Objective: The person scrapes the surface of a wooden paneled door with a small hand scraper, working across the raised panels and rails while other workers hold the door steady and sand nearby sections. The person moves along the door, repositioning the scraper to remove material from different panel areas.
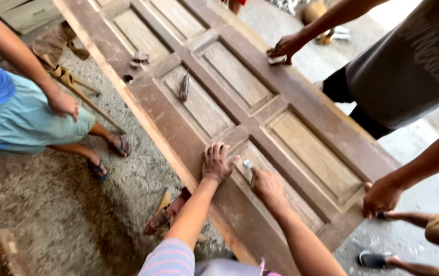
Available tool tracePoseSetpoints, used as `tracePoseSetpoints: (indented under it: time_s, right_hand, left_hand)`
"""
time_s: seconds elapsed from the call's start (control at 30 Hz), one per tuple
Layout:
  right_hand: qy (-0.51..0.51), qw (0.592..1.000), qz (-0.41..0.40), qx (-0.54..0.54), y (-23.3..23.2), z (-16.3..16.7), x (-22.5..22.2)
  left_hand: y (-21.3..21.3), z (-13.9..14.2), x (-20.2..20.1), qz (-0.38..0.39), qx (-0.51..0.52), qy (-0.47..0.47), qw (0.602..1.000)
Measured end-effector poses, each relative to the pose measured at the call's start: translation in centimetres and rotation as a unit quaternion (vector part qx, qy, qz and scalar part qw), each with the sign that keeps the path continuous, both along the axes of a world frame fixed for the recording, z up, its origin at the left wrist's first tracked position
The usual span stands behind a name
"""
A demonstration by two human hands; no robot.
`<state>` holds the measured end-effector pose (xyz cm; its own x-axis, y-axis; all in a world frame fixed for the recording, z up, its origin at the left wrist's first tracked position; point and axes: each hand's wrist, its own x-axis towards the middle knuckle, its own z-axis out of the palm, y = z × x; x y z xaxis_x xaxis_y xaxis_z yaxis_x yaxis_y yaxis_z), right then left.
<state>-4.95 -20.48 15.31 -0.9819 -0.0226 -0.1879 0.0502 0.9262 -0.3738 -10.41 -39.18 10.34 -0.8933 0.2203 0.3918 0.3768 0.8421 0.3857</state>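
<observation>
A large panelled wooden door was laid flat and raised off the rough floor, running from the near right to the far left, so that its whole face could be reached from every side.

The left hand was spread open, palm down and fingers fanned, on the rail at the near edge of the door; it seemed to be placed there to steady the body and bear down on the wood. The right hand lay just beside it to the right, closed around a small pale piece, apparently a scrap of abrasive, whose end showed beyond the fingers and was pressed against the moulded edge of a near panel. What the piece was could not be told for certain.

Other people were gathered around the door. At the far right edge, a hand was pressed onto a small pad on the frame. At the near right corner, another hand was curled over the door's end, seemingly to hold it still. On the left, a person in blue stood apart from the door, one hand hanging loose.

A dark brush-like tool was left lying on a far panel, and small scraps were left beyond it.
</observation>
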Motion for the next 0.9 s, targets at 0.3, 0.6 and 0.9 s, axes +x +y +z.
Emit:
tracePoseSetpoints:
  time_s: [0.3, 0.6, 0.9]
  right_hand:
    - [0.004, 1.000, 0.022, 0.006, -0.2, 1.2, -0.9]
    - [0.002, 1.000, 0.006, -0.009, 0.2, 2.5, -0.4]
    - [0.063, 0.997, 0.041, -0.016, 0.2, 1.6, -0.7]
  left_hand:
    - [0.0, 1.2, -0.3, 0.007, -0.007, -0.020, 1.000]
    - [0.2, 1.4, -0.3, 0.003, 0.013, -0.004, 1.000]
    - [0.3, 1.3, -0.2, 0.007, 0.009, 0.009, 1.000]
